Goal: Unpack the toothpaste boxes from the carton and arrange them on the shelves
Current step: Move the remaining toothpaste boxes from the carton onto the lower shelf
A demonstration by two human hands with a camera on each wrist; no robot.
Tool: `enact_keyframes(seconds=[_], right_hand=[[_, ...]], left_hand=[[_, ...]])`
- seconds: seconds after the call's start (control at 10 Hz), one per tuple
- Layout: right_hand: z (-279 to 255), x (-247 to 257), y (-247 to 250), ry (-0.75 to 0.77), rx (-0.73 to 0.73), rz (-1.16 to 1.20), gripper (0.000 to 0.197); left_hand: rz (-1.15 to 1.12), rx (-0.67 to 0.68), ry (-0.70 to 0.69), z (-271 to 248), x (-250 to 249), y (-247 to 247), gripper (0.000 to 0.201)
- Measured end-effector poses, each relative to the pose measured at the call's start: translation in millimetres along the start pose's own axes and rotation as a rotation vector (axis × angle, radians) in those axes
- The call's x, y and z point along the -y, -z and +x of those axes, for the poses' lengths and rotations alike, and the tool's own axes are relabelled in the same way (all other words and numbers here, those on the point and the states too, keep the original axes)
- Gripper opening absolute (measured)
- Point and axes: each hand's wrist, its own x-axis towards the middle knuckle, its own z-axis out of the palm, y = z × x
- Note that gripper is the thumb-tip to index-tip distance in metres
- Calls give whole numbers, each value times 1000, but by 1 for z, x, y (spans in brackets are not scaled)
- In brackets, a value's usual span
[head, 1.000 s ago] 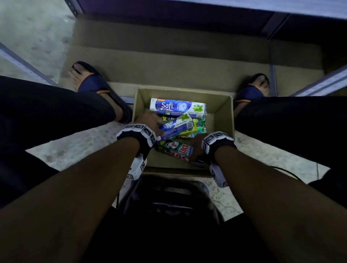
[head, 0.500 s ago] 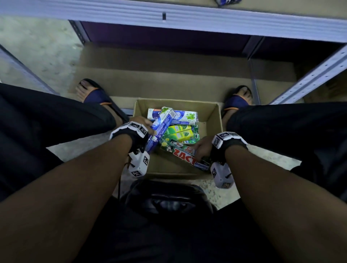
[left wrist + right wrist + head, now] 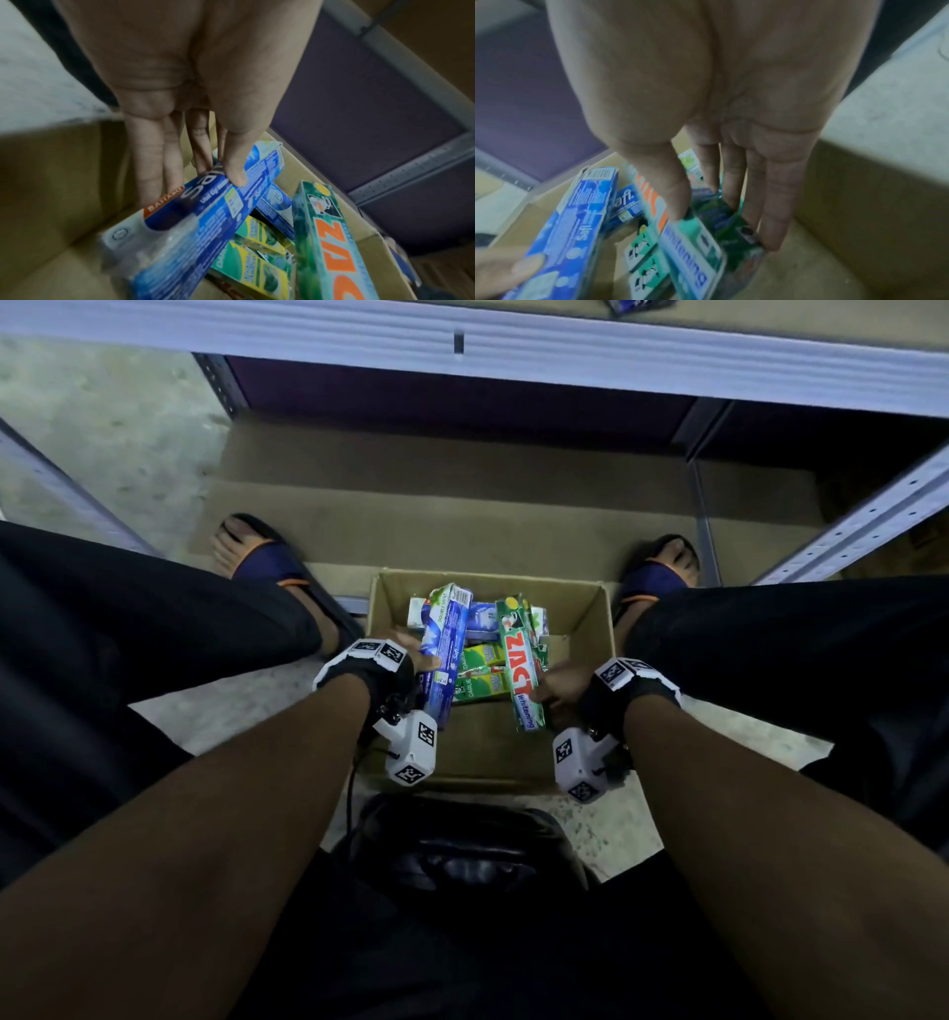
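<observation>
Two boxes in hand over the open carton (image 3: 590,629); left hand (image 3: 195,85) pinches the blue Safi box (image 3: 442,654) between thumb and fingers, near end tilted toward the person; right hand (image 3: 721,97) pinches the green Zact box (image 3: 519,660) the same way, just right of it; green-yellow boxes (image 3: 480,670) and another blue box (image 3: 482,621) lie in the carton beneath; carton sits on the floor between the feet, below the shelf edge (image 3: 462,343).

Speckled pale concrete floor (image 3: 128,433), grey perforated metal shelf rail (image 3: 513,351) above it, dark purple back panel (image 3: 462,403) under the rail, flattened brown cardboard sheet (image 3: 462,516) below the panel, dim light
</observation>
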Motion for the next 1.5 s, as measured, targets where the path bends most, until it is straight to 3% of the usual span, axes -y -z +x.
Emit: enact_keyframes(seconds=[0.1, 0.2, 0.3, 0.4, 0.6, 0.7, 0.8, 1.1, 1.4, 1.5], right_hand=[[7, 4, -3, 1, -3, 11, 16], [10, 11, -3, -28, -33, 95, 34], [22, 11, -12, 28, -47, 145, 24], [31, 7, -19, 16, -70, 270, 63], [37, 8, -25, 38, -112, 367, 53], [40, 13, -23, 24, -75, 426, 63], [49, 10, -26, 13, -90, 469, 73], [58, 2, -31, 4, -133, 512, 72], [52, 0, -22, 28, -93, 520, 65], [47, 4, -21, 37, -109, 526, 67]], left_hand=[[-43, 38, 17, 0, 0, -8, 56], [-153, 31, 46, 0, 0, -15, 53], [-153, 55, 57, 2, -3, -21, 54], [-206, 61, 64, 6, -1, -26, 52], [-199, 37, 58, 16, 7, -29, 55], [-223, 57, 25, 14, 7, -29, 30], [-267, 61, 31, 18, 10, -31, 40], [-342, 95, 57, 29, 10, -41, 69], [-294, 95, -38, 35, 18, -34, 41], [-265, 90, -66, 31, 13, -27, 40]])
